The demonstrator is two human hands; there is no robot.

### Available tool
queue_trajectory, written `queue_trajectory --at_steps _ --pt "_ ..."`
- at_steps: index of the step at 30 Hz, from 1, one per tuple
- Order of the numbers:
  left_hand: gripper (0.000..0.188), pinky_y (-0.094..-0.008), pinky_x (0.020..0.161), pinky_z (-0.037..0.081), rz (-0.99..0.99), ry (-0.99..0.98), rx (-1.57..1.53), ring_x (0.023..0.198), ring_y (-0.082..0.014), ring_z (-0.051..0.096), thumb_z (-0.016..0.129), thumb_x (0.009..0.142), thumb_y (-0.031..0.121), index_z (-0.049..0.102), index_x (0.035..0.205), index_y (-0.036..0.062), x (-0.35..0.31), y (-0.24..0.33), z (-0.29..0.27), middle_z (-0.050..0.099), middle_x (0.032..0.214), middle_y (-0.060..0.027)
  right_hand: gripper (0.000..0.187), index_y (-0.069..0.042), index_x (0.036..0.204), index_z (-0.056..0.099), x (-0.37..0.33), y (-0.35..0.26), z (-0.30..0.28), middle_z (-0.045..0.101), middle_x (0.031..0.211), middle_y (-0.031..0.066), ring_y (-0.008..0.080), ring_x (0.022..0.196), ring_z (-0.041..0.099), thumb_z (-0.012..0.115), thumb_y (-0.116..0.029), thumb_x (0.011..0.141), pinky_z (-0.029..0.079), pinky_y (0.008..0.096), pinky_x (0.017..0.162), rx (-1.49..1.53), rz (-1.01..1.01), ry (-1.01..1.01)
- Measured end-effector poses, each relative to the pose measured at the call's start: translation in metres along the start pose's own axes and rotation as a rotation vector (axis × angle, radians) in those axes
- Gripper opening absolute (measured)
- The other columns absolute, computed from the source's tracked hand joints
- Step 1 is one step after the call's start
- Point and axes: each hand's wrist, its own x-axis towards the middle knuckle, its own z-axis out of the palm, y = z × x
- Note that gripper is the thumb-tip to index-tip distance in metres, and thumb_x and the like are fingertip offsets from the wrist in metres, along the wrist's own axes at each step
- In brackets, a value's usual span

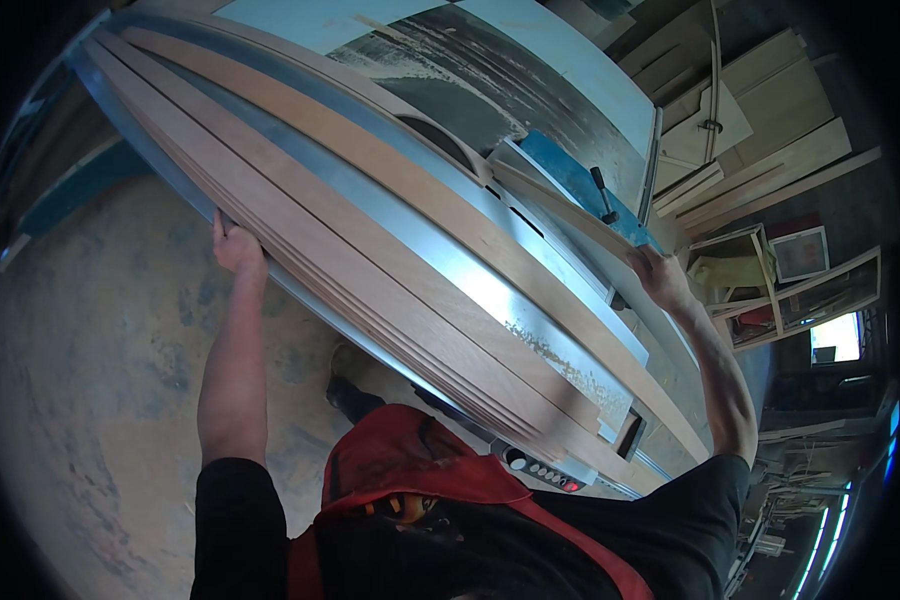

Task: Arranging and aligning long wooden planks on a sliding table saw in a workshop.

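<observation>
My right hand (660, 280) is closed on the near end of a narrow wooden strip (560, 207), which runs away to the left beside a blue saw fence (570, 180). At the left, my left hand (238, 247) grips the metal edge of the long saw table (460, 280), its fingertips partly hidden. Just inside that edge lies a stack of long wooden strips (320, 262), close to my left hand. Another long strip (370, 165) lies lengthwise across the middle of the table, apart from the stack.
A black lever handle (602, 192) stands up from the blue fence. On the table's near side is a control panel (545, 470) with several buttons and a red knob. Wooden boards (780, 90) lean at the far right, near framed pieces (800, 255). Concrete floor (110, 350) lies left.
</observation>
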Motion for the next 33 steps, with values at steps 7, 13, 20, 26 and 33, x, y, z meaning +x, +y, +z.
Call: queue_trajectory --at_steps 7,13,20,26,33 --pt "0.042 -0.0408 0.099 0.05 -0.031 -0.085 -0.117 0.118 -0.0314 0.063 0.045 0.101 0.023 0.06 0.14 0.017 0.013 0.036 0.014 0.057 0.143 -0.0144 0.014 -0.002 0.099 0.062 0.023 0.002 0.002 0.065 0.079 0.022 0.0426 0.073 0.065 0.065 -0.015 0.095 0.051 0.0462 0.063 -0.015 -0.096 0.065" --pt "0.044 -0.0412 0.1 0.049 0.22 0.024 0.008 0.117 -0.0341 0.062 0.044 0.103 0.029 0.058 0.14 0.0109 0.094 0.024 -0.038 0.059 0.138 -0.0197 0.02 0.001 0.1 0.062 0.146 -0.098 -0.018 0.064 0.075 0.016 0.0269 0.063 0.067 0.056 -0.018 0.102 0.051 0.037 0.056 0.168 0.017 0.143" --pt "0.046 -0.0436 0.109 0.04 0.17 -0.038 0.181 0.138 -0.0418 0.043 0.042 0.102 0.026 0.053 0.144 0.0122 0.072 0.024 -0.018 0.046 0.149 -0.0257 0.032 0.004 0.1 0.06 0.191 -0.275 0.004 0.062 0.066 0.01 0.0147 0.061 0.065 0.052 -0.027 0.105 0.053 0.0312 0.057 0.615 0.082 0.043" --pt "0.046 -0.0446 0.11 0.04 0.332 -0.276 0.3 0.139 -0.0435 0.042 0.042 0.103 0.025 0.049 0.147 0.0134 0.118 0.053 -0.034 0.042 0.149 -0.032 0.021 -0.002 0.098 0.064 0.253 -0.374 0.103 0.069 0.087 0.0199 0.0375 0.072 0.068 0.059 -0.022 0.098 0.055 0.0461 0.068 0.198 -0.077 -0.134" --pt "0.047 -0.0411 0.104 0.043 0.475 -0.611 0.457 0.128 -0.0397 0.054 0.051 0.097 0.015 0.051 0.143 0.0053 0.154 0.063 -0.092 0.049 0.145 -0.0294 0.017 -0.001 0.091 0.067 0.362 -0.445 0.086 0.067 0.088 0.0203 0.0408 0.082 0.066 0.061 -0.017 0.093 0.054 0.0467 0.073 0.28 -0.251 -0.036"
